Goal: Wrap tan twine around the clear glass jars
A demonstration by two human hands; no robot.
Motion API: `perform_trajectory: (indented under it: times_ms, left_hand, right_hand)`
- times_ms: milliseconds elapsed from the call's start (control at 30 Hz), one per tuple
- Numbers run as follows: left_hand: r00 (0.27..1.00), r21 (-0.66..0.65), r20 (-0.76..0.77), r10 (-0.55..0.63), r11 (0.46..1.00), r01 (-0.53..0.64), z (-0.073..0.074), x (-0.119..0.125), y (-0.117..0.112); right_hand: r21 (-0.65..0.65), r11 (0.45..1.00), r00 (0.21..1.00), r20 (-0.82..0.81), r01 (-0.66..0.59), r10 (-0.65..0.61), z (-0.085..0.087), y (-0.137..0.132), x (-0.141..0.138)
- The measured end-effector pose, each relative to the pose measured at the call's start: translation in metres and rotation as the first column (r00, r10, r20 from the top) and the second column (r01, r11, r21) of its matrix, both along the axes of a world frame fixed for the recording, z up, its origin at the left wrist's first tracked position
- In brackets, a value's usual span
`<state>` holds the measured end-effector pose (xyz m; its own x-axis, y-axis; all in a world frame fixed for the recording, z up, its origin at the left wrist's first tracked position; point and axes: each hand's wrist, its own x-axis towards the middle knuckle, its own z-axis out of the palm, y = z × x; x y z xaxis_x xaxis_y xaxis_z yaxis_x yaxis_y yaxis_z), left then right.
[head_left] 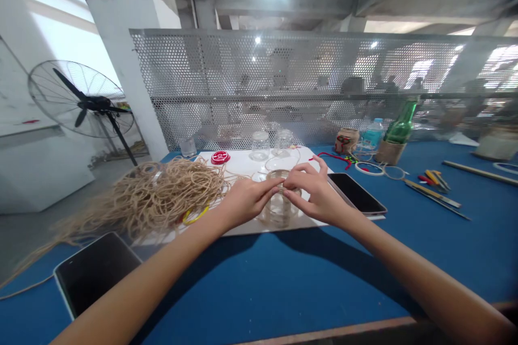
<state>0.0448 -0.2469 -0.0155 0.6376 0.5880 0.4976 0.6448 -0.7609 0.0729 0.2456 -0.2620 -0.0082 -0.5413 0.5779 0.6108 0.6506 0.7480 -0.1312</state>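
A clear glass jar (279, 210) stands on a white board (243, 164) on the blue table (283, 280). Jute twine is wrapped round its upper rim. My left hand (245, 202) reaches in from the left, fingers pinched against the jar's rim. My right hand (318, 191) comes from the right, thumb and forefinger pinched at the same spot on the rim, other fingers raised. The fingertips of both hands meet over the jar. A big loose heap of jute twine (157, 197) lies to the left of my left hand, with a yellow loop under its edge.
Two dark phones lie flat, one phone (95, 272) at front left, another phone (356, 192) by my right hand. Empty jars (260, 145) and a red lid (220, 157) sit behind. A green bottle (400, 126), tools (433, 191) and a perforated metal screen (324, 81) stand beyond.
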Motion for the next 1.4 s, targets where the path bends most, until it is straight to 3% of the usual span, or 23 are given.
perform_trajectory:
  times_ms: [200, 567, 833, 1000, 1200, 1400]
  left_hand:
    - [0.999, 0.010, -0.042, -0.002, 1.000, 0.002, 0.003, -0.002, 0.001]
    - [0.993, -0.200, 0.112, -0.034, 0.978, 0.056, 0.013, 0.000, 0.002]
    - [0.992, -0.208, 0.115, -0.060, 0.975, 0.083, 0.015, 0.004, 0.002]
    - [0.991, -0.183, 0.115, -0.067, 0.979, 0.088, 0.012, 0.006, 0.004]
    - [0.990, -0.187, 0.142, -0.023, 0.981, 0.050, 0.010, 0.010, 0.002]
    - [0.971, -0.228, 0.239, 0.014, 0.973, 0.042, 0.002, 0.013, -0.001]
  right_hand:
    - [-0.068, 0.998, 0.999, -0.035, -0.013, 0.010, 0.001, -0.002, -0.003]
    - [-0.158, 0.987, 0.996, -0.081, -0.040, 0.027, 0.001, 0.000, -0.004]
    - [0.037, 0.998, 0.998, -0.006, 0.057, -0.057, 0.004, -0.001, 0.001]
    - [0.222, 0.960, 0.984, 0.009, 0.169, -0.176, 0.001, -0.003, -0.003]
    - [0.186, 0.977, 0.989, 0.083, 0.103, -0.120, 0.001, -0.001, -0.003]
    - [0.093, 0.994, 0.997, 0.054, 0.049, -0.054, -0.001, 0.001, -0.002]
